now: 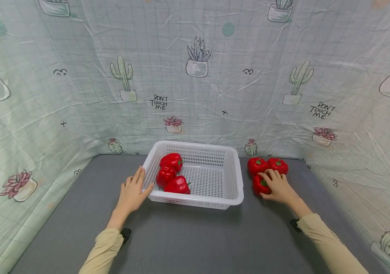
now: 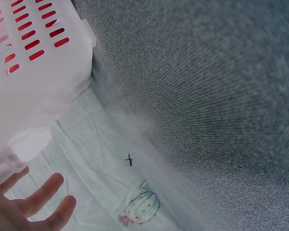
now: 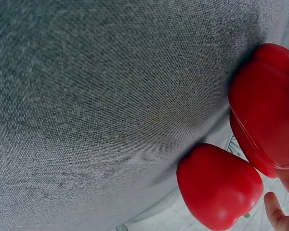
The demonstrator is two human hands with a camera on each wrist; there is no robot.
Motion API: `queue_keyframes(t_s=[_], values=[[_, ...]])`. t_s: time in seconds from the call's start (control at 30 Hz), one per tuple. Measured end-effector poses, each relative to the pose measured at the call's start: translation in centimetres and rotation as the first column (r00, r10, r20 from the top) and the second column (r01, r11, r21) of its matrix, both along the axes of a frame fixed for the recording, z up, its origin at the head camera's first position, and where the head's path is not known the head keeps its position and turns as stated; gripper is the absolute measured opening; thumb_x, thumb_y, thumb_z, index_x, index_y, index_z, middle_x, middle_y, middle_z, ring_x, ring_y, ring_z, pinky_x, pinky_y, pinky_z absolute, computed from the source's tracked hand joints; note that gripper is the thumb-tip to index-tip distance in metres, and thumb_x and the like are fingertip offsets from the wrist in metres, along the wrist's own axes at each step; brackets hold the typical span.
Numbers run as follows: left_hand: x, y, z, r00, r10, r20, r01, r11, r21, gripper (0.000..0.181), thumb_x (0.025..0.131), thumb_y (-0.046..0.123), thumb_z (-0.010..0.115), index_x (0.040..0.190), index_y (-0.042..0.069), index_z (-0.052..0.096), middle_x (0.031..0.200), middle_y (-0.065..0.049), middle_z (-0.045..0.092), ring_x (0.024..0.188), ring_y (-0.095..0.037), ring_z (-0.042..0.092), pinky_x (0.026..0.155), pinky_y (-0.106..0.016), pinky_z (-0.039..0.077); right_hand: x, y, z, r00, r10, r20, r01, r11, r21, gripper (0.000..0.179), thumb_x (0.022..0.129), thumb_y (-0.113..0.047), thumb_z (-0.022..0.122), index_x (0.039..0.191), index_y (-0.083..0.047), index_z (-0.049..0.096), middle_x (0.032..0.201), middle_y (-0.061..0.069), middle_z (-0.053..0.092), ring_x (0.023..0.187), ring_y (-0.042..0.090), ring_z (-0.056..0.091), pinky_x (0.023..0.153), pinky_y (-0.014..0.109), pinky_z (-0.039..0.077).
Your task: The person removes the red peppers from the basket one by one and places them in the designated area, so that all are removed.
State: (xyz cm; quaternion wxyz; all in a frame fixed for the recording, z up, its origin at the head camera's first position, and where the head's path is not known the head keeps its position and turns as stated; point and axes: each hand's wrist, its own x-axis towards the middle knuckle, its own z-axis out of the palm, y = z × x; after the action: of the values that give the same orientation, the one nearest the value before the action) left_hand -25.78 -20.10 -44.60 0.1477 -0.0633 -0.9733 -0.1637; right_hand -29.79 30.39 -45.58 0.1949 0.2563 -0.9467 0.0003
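A white plastic basket (image 1: pixel 233 171) with slotted walls holds three red bell peppers, the front one (image 1: pixel 177 185) near its left corner. My left hand (image 1: pixel 132 194) rests on the basket's left rim with fingers extended; the left wrist view shows those fingers (image 2: pixel 50 190) beside the basket wall (image 2: pixel 48 77). To the right of the basket, my right hand (image 1: pixel 279 188) grips the nearest red bell pepper (image 1: pixel 259 185), thumb in front and fingers over its top. Two more red bell peppers, one on the left (image 1: pixel 256 166) and one on the right (image 1: pixel 278 164), sit just behind it.
The grey table (image 1: pixel 188 236) carries the basket and the loose peppers. A light patterned cloth (image 1: pixel 160 83) with cactus drawings hangs behind the table and along both sides, close to the rear peppers.
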Motion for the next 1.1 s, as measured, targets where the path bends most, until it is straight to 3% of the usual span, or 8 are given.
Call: queue_keyframes(t_s=[0.2, 0.37, 0.7, 0.9, 1.1], values=[[0.1, 0.0, 0.1, 1.0, -0.003, -0.01, 0.003, 1.0, 0.0, 0.072, 0.086, 0.041, 0.048, 0.139, -0.001, 0.024, 0.145, -0.02, 0.024, 0.116, -0.042, 0.036, 0.086, -0.06, 0.031, -0.1, 0.2, -0.3, 0.998, 0.034, -0.05, -0.036, 0.999, -0.027, 0.071, 0.06, -0.041, 0.076, 0.116, -0.006, 0.049, 0.102, 0.014, 0.046, 0.095, 0.03, 0.04, 0.066, 0.041, 0.029], [0.1, 0.0, 0.1, 1.0, -0.004, -0.004, 0.004, 1.0, -0.006, 0.072, 0.087, 0.042, 0.046, 0.139, -0.001, 0.024, 0.145, -0.02, 0.023, 0.116, -0.042, 0.036, 0.086, -0.059, 0.031, -0.1, 0.0, -0.1, 0.998, 0.033, -0.045, -0.036, 0.998, -0.052, 0.07, 0.064, -0.043, 0.073, 0.12, -0.01, 0.047, 0.105, 0.012, 0.045, 0.097, 0.029, 0.039, 0.068, 0.041, 0.029], [0.1, 0.0, 0.2, 1.0, -0.005, -0.01, 0.005, 1.0, -0.002, 0.072, 0.087, 0.043, 0.046, 0.139, -0.001, 0.024, 0.145, -0.02, 0.024, 0.114, -0.042, 0.037, 0.085, -0.059, 0.031, 0.0, -2.0, 2.6, 0.998, 0.046, -0.05, -0.053, 0.988, -0.142, 0.063, 0.069, -0.033, 0.071, 0.123, -0.01, 0.047, 0.113, 0.015, 0.045, 0.103, 0.029, 0.04, 0.075, 0.045, 0.031], [0.1, 0.0, 0.3, 1.0, -0.002, -0.003, 0.002, 1.0, -0.006, 0.072, 0.087, 0.043, 0.046, 0.139, -0.001, 0.024, 0.145, -0.02, 0.024, 0.114, -0.042, 0.037, 0.085, -0.058, 0.032, 0.0, -3.9, 4.5, 0.987, 0.121, -0.101, -0.14, 0.967, -0.213, 0.057, 0.069, -0.024, 0.071, 0.12, -0.01, 0.05, 0.113, 0.014, 0.047, 0.102, 0.028, 0.043, 0.079, 0.049, 0.036], [0.2, 0.0, 0.2, 1.0, -0.006, -0.004, 0.005, 1.0, -0.009, 0.072, 0.087, 0.044, 0.046, 0.139, -0.001, 0.024, 0.145, -0.02, 0.024, 0.114, -0.042, 0.037, 0.084, -0.058, 0.032, 0.0, -5.7, 6.3, 0.969, 0.193, -0.158, -0.226, 0.945, -0.236, 0.053, 0.07, -0.02, 0.072, 0.118, -0.01, 0.052, 0.112, 0.013, 0.049, 0.101, 0.028, 0.046, 0.08, 0.046, 0.038]])
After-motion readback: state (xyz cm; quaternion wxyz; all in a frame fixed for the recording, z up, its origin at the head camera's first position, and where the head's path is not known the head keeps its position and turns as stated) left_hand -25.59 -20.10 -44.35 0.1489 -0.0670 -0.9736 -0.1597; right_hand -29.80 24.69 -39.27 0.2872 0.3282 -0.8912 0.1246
